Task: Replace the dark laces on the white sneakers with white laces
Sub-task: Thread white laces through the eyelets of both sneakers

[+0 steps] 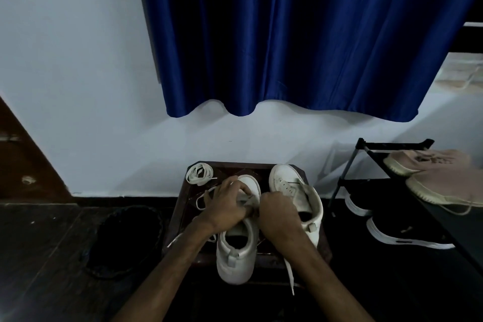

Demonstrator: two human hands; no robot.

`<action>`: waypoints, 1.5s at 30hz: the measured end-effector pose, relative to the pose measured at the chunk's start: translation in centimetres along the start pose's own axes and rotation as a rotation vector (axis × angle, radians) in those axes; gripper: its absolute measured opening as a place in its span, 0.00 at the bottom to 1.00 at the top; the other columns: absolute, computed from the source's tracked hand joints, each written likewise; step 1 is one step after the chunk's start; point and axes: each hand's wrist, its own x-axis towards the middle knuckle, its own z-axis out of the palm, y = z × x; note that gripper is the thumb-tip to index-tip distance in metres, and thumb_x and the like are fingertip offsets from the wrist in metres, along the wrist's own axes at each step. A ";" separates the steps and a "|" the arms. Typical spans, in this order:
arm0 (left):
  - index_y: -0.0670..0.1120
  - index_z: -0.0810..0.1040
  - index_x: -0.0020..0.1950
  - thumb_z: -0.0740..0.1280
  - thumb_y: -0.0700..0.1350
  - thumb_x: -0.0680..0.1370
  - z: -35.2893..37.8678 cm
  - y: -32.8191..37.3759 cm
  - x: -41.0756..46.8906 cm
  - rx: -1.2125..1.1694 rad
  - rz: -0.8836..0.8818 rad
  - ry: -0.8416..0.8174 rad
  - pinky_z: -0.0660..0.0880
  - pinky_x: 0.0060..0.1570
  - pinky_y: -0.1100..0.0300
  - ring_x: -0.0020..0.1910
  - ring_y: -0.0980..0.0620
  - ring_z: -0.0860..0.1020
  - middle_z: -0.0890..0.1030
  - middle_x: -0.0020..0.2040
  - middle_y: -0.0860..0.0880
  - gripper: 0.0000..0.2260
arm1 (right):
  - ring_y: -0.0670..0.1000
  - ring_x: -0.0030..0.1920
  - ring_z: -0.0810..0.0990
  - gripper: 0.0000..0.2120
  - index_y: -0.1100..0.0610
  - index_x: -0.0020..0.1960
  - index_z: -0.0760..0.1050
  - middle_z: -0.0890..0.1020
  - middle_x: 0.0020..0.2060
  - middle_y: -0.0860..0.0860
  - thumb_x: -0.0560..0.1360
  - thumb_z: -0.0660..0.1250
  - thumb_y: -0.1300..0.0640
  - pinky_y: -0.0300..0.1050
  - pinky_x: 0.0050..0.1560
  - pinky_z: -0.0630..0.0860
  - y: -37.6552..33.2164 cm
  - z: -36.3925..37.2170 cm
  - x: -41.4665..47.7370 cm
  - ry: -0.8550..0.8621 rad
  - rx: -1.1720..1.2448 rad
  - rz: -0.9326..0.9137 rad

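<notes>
Nearest, two bare forearms rising from the bottom edge and meeting over a small dark wooden stool [183, 219]. Left hand [226, 207] laid across the lacing area of the nearer white leather sneaker [235, 256], fingers curled tight and pinching the greyish tongue at the throat of the shoe. Right hand [277, 214] just beside it, knuckles up, fingers bent under and hidden by the back of the hand; impossible to tell what, if anything, held there. Nearer sneaker upright on the stool, heel toward the camera at the front edge, rounded toe pointing at the wall. Loose flat white lace [200, 202] looping out to the left of the left hand, one tip trailing off beneath the left wrist. Another white lace end [290, 277] hanging down from under the right forearm, past the stool's front edge. Second white sneaker [292, 188] to the right, close against the right hand, leaning rightward, eyelets showing as small dark dots. Coiled bundle of white lace [199, 174] at the far left corner of the stool, apart from both shoes. Right of the stool, black metal shoe rack [347, 172]: pair of beige knit sneakers [428, 162] on top, black sneakers with white soles [407, 236] on the shelf beneath. Left of the stool, on the dark floor, black round shape [125, 240], too dim to identify. Behind, pale wall, deep blue satin curtain [300, 34] with a wavy hem above the stool, brown wooden door [26, 159] at the far left.
</notes>
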 end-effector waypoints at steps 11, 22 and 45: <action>0.59 0.73 0.64 0.66 0.63 0.69 0.0 0.3 -0.3 0.008 -0.037 0.002 0.42 0.73 0.41 0.77 0.53 0.54 0.58 0.77 0.56 0.24 | 0.59 0.56 0.80 0.12 0.61 0.58 0.75 0.80 0.56 0.57 0.78 0.57 0.63 0.50 0.51 0.75 -0.4 -0.4 1.1 0.006 0.040 0.037; 0.60 0.74 0.61 0.69 0.58 0.74 0.0 0.1 -0.4 0.002 -0.050 0.018 0.41 0.73 0.38 0.78 0.51 0.51 0.54 0.79 0.54 0.16 | 0.58 0.58 0.79 0.12 0.60 0.58 0.75 0.80 0.56 0.57 0.79 0.58 0.59 0.48 0.52 0.75 0.0 -0.9 0.9 -0.035 0.027 0.050; 0.62 0.76 0.58 0.72 0.53 0.70 -0.2 0.6 -0.7 -0.025 -0.073 0.048 0.41 0.73 0.39 0.77 0.53 0.51 0.55 0.78 0.53 0.17 | 0.57 0.61 0.78 0.14 0.61 0.62 0.75 0.78 0.60 0.57 0.79 0.60 0.59 0.47 0.54 0.75 0.6 0.0 -0.9 -0.209 -0.099 -0.016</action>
